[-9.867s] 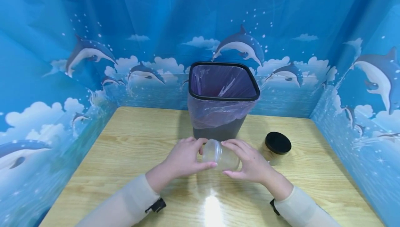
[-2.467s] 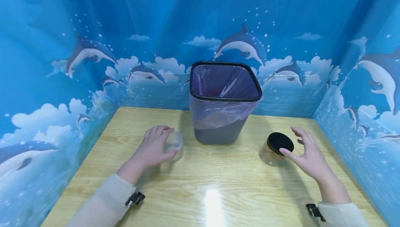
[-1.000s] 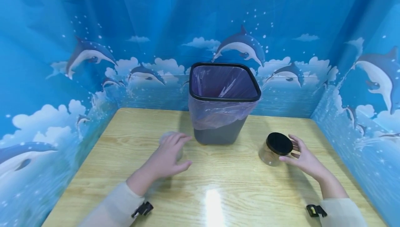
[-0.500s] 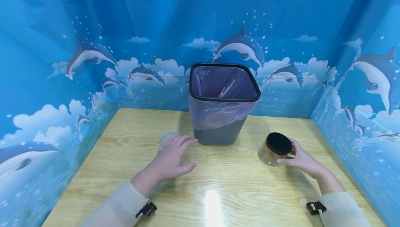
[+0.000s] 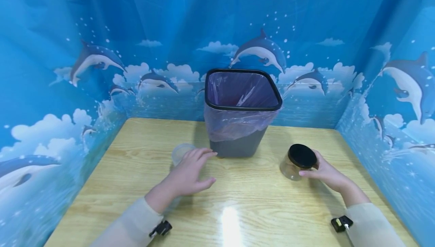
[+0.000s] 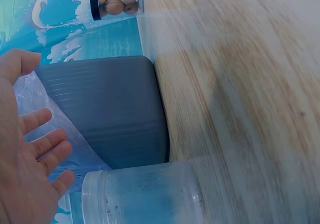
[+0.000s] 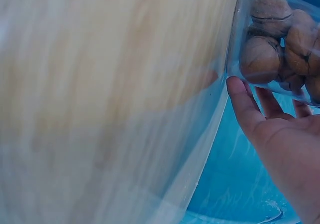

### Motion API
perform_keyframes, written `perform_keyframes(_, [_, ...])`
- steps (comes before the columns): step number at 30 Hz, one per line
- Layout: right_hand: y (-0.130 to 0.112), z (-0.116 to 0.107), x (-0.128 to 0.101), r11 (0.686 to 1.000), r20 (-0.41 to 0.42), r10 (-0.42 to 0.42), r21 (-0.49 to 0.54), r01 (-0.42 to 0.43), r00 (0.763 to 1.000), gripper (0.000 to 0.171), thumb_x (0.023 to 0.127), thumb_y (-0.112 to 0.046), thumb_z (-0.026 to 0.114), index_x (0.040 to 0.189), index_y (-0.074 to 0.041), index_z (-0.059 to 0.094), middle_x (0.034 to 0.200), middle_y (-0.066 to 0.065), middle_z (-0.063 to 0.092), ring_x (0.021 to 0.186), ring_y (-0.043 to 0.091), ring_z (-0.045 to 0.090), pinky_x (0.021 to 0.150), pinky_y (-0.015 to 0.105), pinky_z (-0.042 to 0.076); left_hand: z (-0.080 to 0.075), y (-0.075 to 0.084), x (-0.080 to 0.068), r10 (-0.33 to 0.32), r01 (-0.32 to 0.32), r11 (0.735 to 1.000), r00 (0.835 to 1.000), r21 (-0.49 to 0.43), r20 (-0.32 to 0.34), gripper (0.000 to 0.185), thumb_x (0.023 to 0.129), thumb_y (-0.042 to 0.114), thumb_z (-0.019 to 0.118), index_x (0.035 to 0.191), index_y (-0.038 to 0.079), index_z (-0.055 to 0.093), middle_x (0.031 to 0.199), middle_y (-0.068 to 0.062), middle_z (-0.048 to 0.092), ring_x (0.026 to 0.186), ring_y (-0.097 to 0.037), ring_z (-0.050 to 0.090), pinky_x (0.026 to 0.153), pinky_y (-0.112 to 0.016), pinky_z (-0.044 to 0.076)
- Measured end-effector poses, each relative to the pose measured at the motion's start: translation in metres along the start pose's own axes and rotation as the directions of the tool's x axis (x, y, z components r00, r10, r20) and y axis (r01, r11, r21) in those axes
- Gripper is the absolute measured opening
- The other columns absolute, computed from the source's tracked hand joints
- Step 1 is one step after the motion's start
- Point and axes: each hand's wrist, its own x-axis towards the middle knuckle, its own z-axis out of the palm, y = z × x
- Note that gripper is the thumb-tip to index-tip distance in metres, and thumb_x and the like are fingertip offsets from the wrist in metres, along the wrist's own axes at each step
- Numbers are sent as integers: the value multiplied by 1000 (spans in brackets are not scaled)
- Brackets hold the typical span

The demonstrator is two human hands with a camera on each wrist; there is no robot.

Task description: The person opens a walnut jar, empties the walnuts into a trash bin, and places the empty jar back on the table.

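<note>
Upright, the black-lidded jar [image 5: 296,162] is gripped by right-hand fingers [image 5: 307,173]; left-hand fingers [image 5: 200,155] spread, relaxed.

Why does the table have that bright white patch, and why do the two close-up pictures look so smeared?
Head view: the patch is glare from a light overhead on the glossy table. Left wrist view: the wood grain is streaked, while the clear jar stays fairly sharp. Right wrist view: the wood is smeared; the walnut jar is sharper.

The worktop's [image 5: 238,201] near edge is being left open; its far middle is being blocked by the bin [image 5: 242,118], flanked by two jars.
</note>
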Motion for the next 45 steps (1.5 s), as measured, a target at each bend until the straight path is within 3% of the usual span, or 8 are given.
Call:
perform_keyframes(2, [-1, 1, 1, 1000, -7, -6, 19, 6, 1000, 94, 89, -10, 74, 155, 2, 8, 155, 33, 17, 140, 55, 16, 106, 70, 24, 0, -1, 0, 1, -1, 1000, 1000, 3, -2, 73, 88, 44, 71, 148, 11, 46, 147, -11, 47, 135, -30, 43, 114, -55, 29])
perform_keyframes(5, [-1, 1, 2, 1000, -24, -3, 17, 3, 1000, 92, 89, -10, 75, 154, 2, 11, 154, 32, 21, 140, 54, 18, 106, 70, 24, 1, -1, 0, 4, -4, 1000, 1000, 9, -5, 73, 88, 45, 70, 148, 11, 46, 147, -11, 47, 135, -30, 43, 114, -55, 29])
perform_keyframes(9, [0, 2, 3, 1000, -43, 4, -16, -5, 999, 90, 88, -12, 76, 153, 1, 16, 152, 29, 28, 140, 50, 23, 105, 43, 35, 2, -2, 0, 9, -9, 1000, 1000, 8, -8, 74, 88, 45, 71, 148, 10, 46, 147, -10, 47, 135, -30, 43, 114, -55, 29])
perform_keyframes(12, [0, 1, 3, 999, -55, 5, -35, -6, 998, 89, 87, -14, 78, 153, 0, 19, 151, 27, 32, 140, 48, 26, 94, 21, 38, 3, -2, 0, 12, -12, 1000, 1000, 2, -9, 74, 88, 44, 71, 148, 11, 45, 147, -10, 47, 135, -30, 43, 115, -55, 28])
perform_keyframes(15, [1, 1, 3, 999, -58, 1, -45, -3, 998, 89, 86, -14, 79, 152, 0, 20, 150, 27, 33, 139, 48, 27, 88, 14, 38, 3, -1, 0, 11, -11, 1000, 1000, 6, -2, 74, 89, 47, 69, 149, 12, 44, 148, -10, 46, 136, -29, 42, 115, -55, 28])
perform_keyframes(31, [-10, 2, -8, 992, -50, -55, -115, 49, 997, 86, 85, -11, 79, 150, 0, 25, 145, 26, 40, 133, 47, 37, 86, 21, 46, 7, 6, 8, 1, 1, 998, 1000, -67, 27, 75, 89, 45, 69, 151, 12, 42, 149, -8, 44, 138, -28, 39, 116, -53, 26])
perform_keyframes(39, [-18, 1, -15, 989, -68, -114, -101, 106, 991, 83, 84, -7, 79, 150, -2, 28, 139, 3, 45, 117, -3, 44, 84, 24, 50, 10, 8, 9, 5, -3, 998, 1000, -66, 30, 74, 90, 47, 68, 150, 12, 43, 148, -6, 45, 137, -26, 40, 116, -52, 27])
perform_keyframes(45, [-21, 2, -18, 984, -55, -171, -58, 168, 984, 81, 84, -2, 78, 148, 0, 29, 131, -16, 47, 113, -5, 50, 82, 24, 53, 11, 10, 10, 7, -4, 997, 999, -78, 33, 74, 90, 46, 68, 150, 12, 43, 148, -7, 45, 137, -28, 41, 114, -52, 29])
